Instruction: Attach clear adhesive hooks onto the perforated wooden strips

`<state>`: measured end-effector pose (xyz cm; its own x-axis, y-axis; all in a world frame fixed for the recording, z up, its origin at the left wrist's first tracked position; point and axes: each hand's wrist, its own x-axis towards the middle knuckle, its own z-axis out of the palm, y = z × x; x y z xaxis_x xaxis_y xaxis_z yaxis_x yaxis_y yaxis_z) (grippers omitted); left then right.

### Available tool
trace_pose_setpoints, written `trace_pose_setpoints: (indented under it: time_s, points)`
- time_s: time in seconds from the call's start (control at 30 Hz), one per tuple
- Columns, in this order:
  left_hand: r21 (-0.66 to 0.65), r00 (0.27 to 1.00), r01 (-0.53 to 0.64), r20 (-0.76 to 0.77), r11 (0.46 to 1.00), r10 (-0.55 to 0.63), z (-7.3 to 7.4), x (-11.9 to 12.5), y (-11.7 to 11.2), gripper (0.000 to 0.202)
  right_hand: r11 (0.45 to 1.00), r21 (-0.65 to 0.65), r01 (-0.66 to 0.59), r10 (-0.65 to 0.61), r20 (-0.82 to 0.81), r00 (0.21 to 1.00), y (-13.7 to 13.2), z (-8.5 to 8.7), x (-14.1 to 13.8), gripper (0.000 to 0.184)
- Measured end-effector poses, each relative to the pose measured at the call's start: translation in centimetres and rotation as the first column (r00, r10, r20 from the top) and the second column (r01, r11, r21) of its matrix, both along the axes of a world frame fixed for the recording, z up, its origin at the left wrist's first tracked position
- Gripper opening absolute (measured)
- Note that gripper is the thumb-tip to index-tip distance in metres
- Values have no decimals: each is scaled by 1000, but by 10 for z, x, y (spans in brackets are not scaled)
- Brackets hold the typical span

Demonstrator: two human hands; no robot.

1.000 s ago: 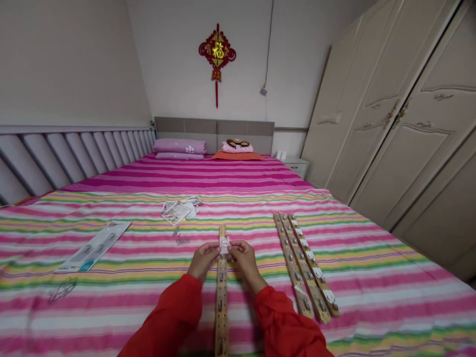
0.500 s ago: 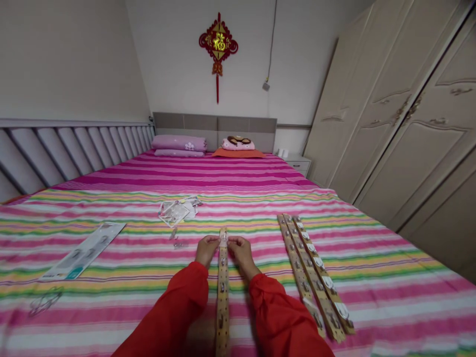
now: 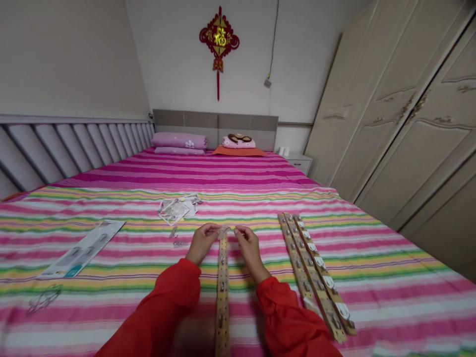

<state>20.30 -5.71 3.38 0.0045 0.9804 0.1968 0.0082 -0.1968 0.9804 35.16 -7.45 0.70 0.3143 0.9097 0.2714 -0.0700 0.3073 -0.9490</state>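
A long wooden strip with metal hooks [image 3: 222,292] lies lengthwise on the striped bedspread [image 3: 122,263] between my red-sleeved arms. My left hand [image 3: 201,242] and my right hand [image 3: 248,246] are at its far end. The left hand pinches a small clear adhesive piece [image 3: 224,231] just above the strip's tip. The right hand's fingers are curled in a pinch a little to the right, and whether they touch the piece I cannot tell.
Three more wooden hook strips [image 3: 314,270] lie side by side to the right. A pile of clear packets [image 3: 177,208] and small loose hooks [image 3: 176,238] lie ahead left. A long packaging card [image 3: 82,248] lies far left. Wardrobe doors [image 3: 401,114] stand right.
Both hands have lifted the clear piece from the strip's end and moved slightly apart. The view has tilted a little.
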Motion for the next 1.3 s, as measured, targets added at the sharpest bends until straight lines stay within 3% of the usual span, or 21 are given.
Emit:
trace_pose_setpoints:
  time_s: [0.07,0.13,0.27,0.4,0.53,0.63,0.8,0.97,1.3]
  points:
    - [58,993,58,-108,997,-51,6,-3,-1,18,994,106,28,-42,127,991,-5,11,3,20]
    - [99,975,122,-200,987,-101,11,-3,-2,15,979,200,-30,-21,248,969,-8,19,3,17]
    - [125,951,184,-274,975,-144,17,-2,-5,13,957,252,-145,44,370,928,-10,23,0,11]
    - [108,960,174,-242,979,-144,20,-1,-5,16,974,145,-172,130,263,956,-6,13,-2,8]
    - [25,982,150,-117,988,-146,19,0,-4,29,954,-4,-300,300,37,953,0,5,-4,12]
    - [-25,998,70,-11,997,-70,12,0,-2,42,939,-63,-337,329,-113,938,3,2,-4,15]
    - [-164,992,34,124,986,-13,-15,-1,-2,42,938,-173,-299,233,-321,918,4,-8,-6,18]
    - [-291,987,10,159,957,38,-36,1,0,41,929,-235,-286,186,-372,910,6,-24,-12,16]
    - [-277,985,-64,137,959,105,-57,6,13,32,947,-250,-200,100,-363,926,16,-44,-20,14]
